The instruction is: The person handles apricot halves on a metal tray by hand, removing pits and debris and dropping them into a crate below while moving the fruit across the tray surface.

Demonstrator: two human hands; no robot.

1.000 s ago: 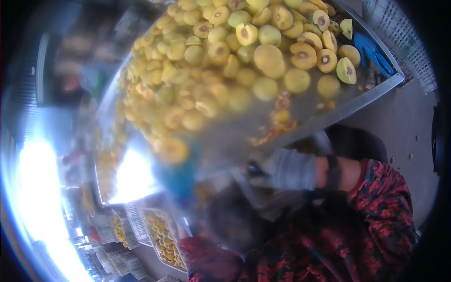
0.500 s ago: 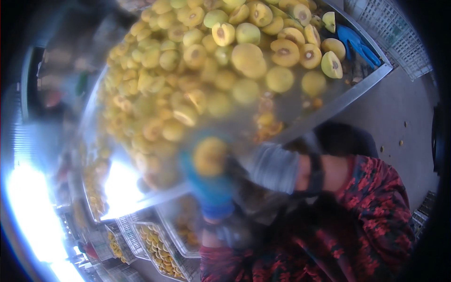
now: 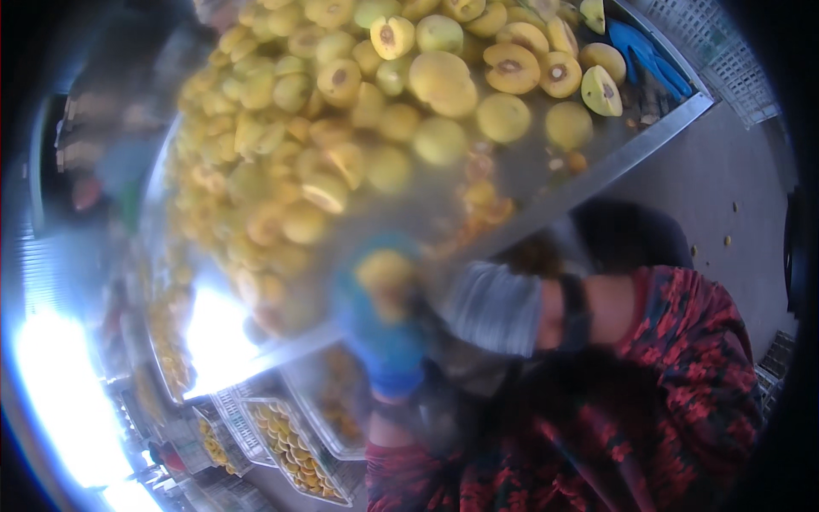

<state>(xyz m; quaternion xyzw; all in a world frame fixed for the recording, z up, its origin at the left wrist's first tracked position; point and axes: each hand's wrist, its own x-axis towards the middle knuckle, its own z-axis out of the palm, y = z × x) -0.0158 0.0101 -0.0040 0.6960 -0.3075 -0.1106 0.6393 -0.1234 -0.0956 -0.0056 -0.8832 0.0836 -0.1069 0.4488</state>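
Note:
My left hand [image 3: 365,322], in a blue glove, is closed around a yellow peach [image 3: 388,271] just above the near edge of a metal table [image 3: 589,179]. My right hand [image 3: 429,309] comes in from the right, with a grey cuff [image 3: 495,307] at its wrist. It meets the left hand at the peach's right side. Its fingers are dark and blurred, so whether they hold a tool does not show. Beyond both hands lies a big heap of yellow peaches [image 3: 294,141]; several are split, showing the pit, like the peach half [image 3: 512,68] at the far right.
A blue glove [image 3: 644,64] lies in the table's far right corner. Orange fruit scraps [image 3: 482,205] sit near the front rim. Below left stands a crate [image 3: 294,448] of cut fruit. A white crate [image 3: 721,60] stands beyond the right edge. Small bits lie on the floor [image 3: 682,196].
The view has shifted slightly, so the heap appears a little higher and further left. Both hands stay together at the peach, which now appears more covered on its right side.

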